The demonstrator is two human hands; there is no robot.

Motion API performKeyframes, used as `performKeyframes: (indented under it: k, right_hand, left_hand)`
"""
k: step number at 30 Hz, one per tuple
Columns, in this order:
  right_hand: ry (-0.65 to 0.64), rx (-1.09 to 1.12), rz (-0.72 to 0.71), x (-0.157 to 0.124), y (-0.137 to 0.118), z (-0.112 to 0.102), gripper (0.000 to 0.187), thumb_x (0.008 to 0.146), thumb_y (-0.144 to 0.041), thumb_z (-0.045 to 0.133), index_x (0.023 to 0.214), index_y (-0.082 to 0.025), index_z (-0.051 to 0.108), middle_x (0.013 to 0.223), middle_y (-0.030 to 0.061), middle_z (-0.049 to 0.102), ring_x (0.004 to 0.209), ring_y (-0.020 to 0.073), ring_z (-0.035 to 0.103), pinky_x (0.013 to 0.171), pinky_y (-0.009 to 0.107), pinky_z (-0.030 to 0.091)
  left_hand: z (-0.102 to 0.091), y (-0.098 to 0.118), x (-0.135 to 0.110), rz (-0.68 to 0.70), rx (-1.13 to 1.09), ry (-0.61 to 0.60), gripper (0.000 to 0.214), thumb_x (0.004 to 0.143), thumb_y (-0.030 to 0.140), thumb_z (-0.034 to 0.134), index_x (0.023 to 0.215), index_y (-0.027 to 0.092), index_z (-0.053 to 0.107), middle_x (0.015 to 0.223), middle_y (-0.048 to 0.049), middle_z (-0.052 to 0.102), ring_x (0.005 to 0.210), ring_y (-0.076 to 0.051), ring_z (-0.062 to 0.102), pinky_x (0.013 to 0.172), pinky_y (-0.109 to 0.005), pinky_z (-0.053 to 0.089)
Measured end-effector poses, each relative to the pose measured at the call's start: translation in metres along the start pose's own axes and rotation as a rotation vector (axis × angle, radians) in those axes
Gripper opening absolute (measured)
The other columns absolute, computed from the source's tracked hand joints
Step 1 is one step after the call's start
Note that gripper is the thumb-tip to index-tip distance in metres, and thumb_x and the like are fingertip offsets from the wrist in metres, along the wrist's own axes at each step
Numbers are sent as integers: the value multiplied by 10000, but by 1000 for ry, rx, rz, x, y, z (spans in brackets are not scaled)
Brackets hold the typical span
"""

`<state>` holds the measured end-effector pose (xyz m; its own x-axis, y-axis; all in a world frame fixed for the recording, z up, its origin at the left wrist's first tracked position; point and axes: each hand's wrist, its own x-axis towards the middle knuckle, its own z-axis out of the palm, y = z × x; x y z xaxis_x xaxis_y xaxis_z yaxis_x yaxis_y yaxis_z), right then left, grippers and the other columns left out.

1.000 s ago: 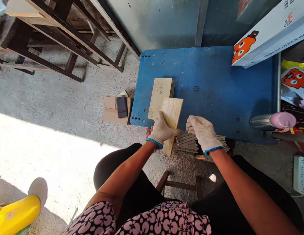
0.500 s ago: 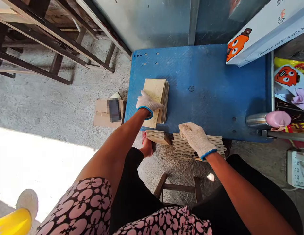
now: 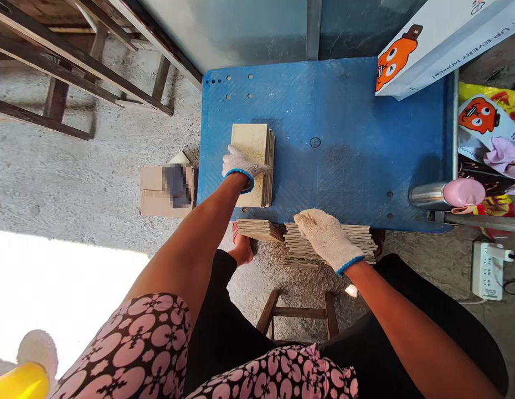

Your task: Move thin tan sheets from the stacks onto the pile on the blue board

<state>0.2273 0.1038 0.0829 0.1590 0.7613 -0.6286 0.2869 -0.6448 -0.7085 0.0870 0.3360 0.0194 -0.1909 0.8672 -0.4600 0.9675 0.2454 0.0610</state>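
Observation:
My left hand, in a white knit glove with a blue cuff, spans the top thin board of a stack on the blue table. Its fingers lie towards the board's left side and the thumb reaches the right edge. The stack's layered edges show on the right, with the top board nearly in line with them. My right hand, gloved alike, hovers near the table's front edge with curled fingers; whatever may be in them is hidden. Below it, partly covered, sit piles of thin boards. A smaller pile stands to their left.
The blue table carries a white printed bag at the back right and a pink-lidded steel flask near the right edge. A flattened carton lies left on the floor. A power strip is at the right; wooden frames stand left.
The top board, skewed towards the front left before, now sits almost flush on the stack under my left hand. My right hand stays curled near the table edge. The view has shifted slightly.

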Motion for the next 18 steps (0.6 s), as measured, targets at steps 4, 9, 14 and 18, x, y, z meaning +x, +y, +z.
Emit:
performKeyframes:
  k: [4,9,14,18]
  right_hand:
    - [-11,9,2,1,1,1,373,947,-521,517,716,-238,592,718,0,602,663,169,469,613,303,300]
    - [-1,-12,-5,5,-3,-1,376,953,-496,513,694,-234,587,697,6,585,639,168,450,609,314,298]
    - [7,4,-29,8,-3,0,354,952,-495,536,718,-236,598,707,6,600,646,171,464,618,320,303]
    - [17,-43,-84,6,-4,-1,365,963,-462,537,681,-234,578,675,8,578,634,172,429,622,322,296]
  left_hand:
    - [-5,-3,-13,43,-41,13,1389,555,527,943,1583,-13,182,1500,-319,415,1422,-406,428,1153,-459,388]
    - [4,-41,-45,263,-91,226,1150,708,541,828,1561,36,246,1584,-280,317,1515,-393,272,1225,-494,290]
    - [35,-97,-98,278,-98,164,969,802,416,726,1563,41,257,1587,-268,337,1505,-364,311,1221,-489,323]
    - [66,-125,-148,257,27,78,827,854,313,638,1536,-27,315,1592,-296,325,1523,-369,279,1237,-460,285]
